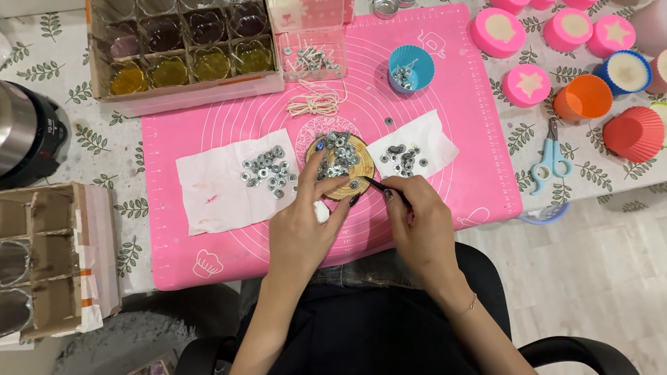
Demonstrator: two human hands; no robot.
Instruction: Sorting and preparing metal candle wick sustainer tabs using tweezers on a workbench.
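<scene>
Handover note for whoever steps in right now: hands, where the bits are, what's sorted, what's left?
Left hand: fingers steady the wood slice, a small white lump under the thumb.
Right hand: holds a thin dark tool, tip at the slice's edge.
Metal tabs: heap on the slice.
Done: some lie on the left tissue and right tissue, more in the blue cup.
Left: the heap on the slice.

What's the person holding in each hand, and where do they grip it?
Right hand pinches thin dark tweezers near their rear end. Left hand steadies the wood slice by its edge.
</scene>
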